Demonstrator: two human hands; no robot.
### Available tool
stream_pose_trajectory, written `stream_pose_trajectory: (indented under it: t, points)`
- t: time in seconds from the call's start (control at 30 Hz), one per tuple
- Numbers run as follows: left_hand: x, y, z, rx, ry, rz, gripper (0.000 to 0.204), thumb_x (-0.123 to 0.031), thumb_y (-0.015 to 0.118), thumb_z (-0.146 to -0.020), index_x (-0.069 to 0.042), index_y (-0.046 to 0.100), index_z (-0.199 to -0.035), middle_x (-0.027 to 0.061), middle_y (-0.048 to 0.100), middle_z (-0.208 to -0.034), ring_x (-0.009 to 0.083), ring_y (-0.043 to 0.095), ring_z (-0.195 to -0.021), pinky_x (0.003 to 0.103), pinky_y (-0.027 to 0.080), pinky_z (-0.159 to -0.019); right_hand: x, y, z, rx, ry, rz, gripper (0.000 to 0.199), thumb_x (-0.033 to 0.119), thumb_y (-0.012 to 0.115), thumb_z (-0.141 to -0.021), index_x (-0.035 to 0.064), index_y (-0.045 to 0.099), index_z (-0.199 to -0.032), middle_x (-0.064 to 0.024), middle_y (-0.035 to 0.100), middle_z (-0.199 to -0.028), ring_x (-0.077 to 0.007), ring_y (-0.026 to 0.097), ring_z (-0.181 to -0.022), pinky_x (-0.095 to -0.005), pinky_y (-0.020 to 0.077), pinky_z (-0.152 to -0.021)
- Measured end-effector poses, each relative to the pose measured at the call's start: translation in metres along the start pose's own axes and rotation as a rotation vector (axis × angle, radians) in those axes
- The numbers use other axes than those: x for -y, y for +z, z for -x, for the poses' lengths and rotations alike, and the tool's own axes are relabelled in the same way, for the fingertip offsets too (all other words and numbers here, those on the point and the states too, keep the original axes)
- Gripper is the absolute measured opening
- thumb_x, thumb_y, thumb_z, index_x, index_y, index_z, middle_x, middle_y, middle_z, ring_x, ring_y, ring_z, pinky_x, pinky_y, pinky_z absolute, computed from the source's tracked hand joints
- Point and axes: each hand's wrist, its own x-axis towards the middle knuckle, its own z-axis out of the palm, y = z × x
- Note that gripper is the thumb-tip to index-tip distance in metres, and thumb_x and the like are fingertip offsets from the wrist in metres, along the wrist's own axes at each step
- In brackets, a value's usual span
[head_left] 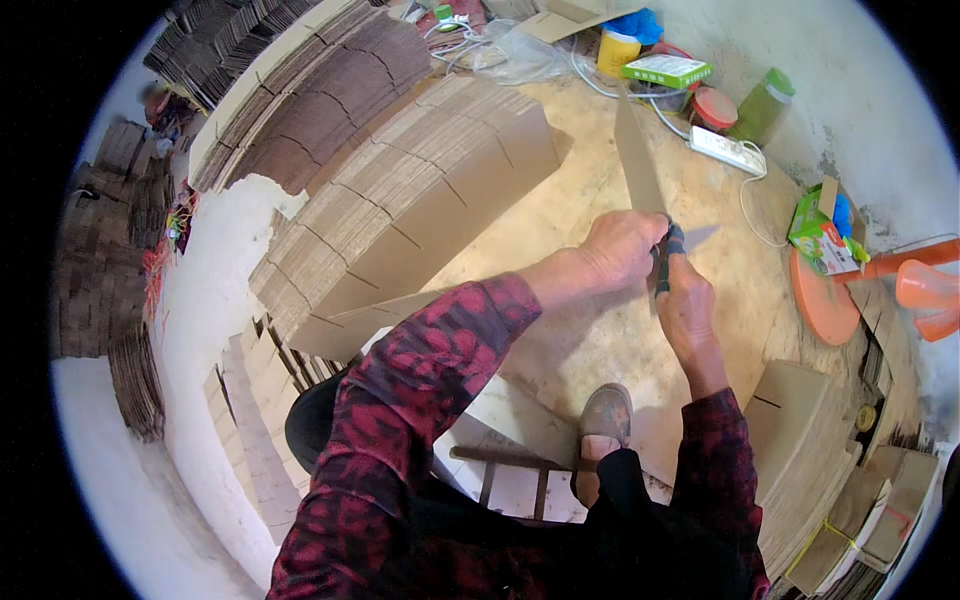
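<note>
Over the pale board, my left hand (628,248) is closed at the lower part of a narrow brown cardboard strip (638,155), seen nearly edge-on and pointing away from me. Close against it, my right hand (688,300) is also closed around the strip's near end. Dark bands (673,245) wrap its fingers, perhaps tape; I cannot make out their exact kind. Left of my hands lies a long row of slotted cardboard pieces (440,190), packed upright. Closer to my left forearm, a single flat cardboard piece (375,312) leans at that row's near end.
Darker cardboard stacks (330,90) stand at the far left. Along the back wall are a white power strip (726,150) with cables, a green bottle (762,105) and a yellow tub (617,52). An orange plastic stool (825,300) lies at the right, near another cardboard stack (790,410).
</note>
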Motion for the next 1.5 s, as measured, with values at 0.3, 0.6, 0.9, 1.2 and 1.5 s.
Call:
stream_pose_trajectory:
  t: [0.3, 0.6, 0.9, 1.2, 1.5]
  points:
    - [0.137, -0.101, 0.032, -0.165, -0.158, -0.901, 0.06, -0.03, 0.077, -0.07, -0.005, 0.051, -0.119, 0.0213, 0.05, -0.123, 0.0383, 0.048, -0.114, 0.048, 0.041, -0.094, 0.023, -0.041, -0.034, -0.182, -0.061, -0.029, 0.045, -0.001, 0.062, -0.075, 0.0027, 0.055, -0.12, -0.0166, 0.061, -0.081, -0.0354, 0.061, -0.069, -0.0447, 0.0481, -0.058]
    - [0.14, -0.154, 0.058, -0.025, -0.555, -0.468, 0.025, -0.01, 0.065, -0.075, -0.003, 0.052, -0.094, 0.022, 0.061, -0.095, 0.0407, 0.06, -0.089, 0.048, 0.047, -0.073, -0.005, -0.004, -0.08, 0.25, 0.069, 0.022, 0.048, 0.003, 0.059, -0.076, -0.0008, 0.049, -0.123, -0.023, 0.064, -0.081, -0.0414, 0.061, -0.074, -0.0488, 0.0488, -0.064]
    - [0.114, -0.107, 0.073, 0.232, -0.228, -0.324, 0.016, -0.004, 0.06, -0.074, -0.003, 0.054, -0.089, 0.0198, 0.061, -0.082, 0.0391, 0.061, -0.082, 0.046, 0.047, -0.069, 0.034, -0.032, -0.076, 0.238, -0.06, -0.065, 0.068, 0.0, 0.056, -0.072, 0.0046, 0.038, -0.137, -0.0253, 0.062, -0.079, -0.0428, 0.06, -0.072, -0.0494, 0.0487, -0.064]
    - [0.074, -0.058, 0.053, 0.247, -0.112, -0.293, 0.023, -0.001, 0.058, -0.07, -0.002, 0.055, -0.093, 0.019, 0.061, -0.087, 0.0394, 0.062, -0.082, 0.046, 0.049, -0.069, 0.021, -0.047, -0.047, 0.044, -0.269, -0.086, 0.071, -0.007, 0.056, -0.07, 0.0105, 0.042, -0.137, -0.0165, 0.061, -0.087, -0.0385, 0.06, -0.074, -0.0464, 0.0493, -0.063]
    - [0.044, -0.014, 0.004, 0.12, -0.087, -0.136, 0.016, -0.01, 0.06, -0.071, -0.007, 0.062, -0.087, 0.0171, 0.065, -0.082, 0.0374, 0.064, -0.083, 0.047, 0.051, -0.072, 0.017, -0.048, -0.025, 0.085, -0.105, -0.219, 0.035, -0.011, 0.054, -0.067, 0.0025, 0.052, -0.1, -0.0213, 0.059, -0.086, -0.0423, 0.059, -0.077, -0.0474, 0.0457, -0.063]
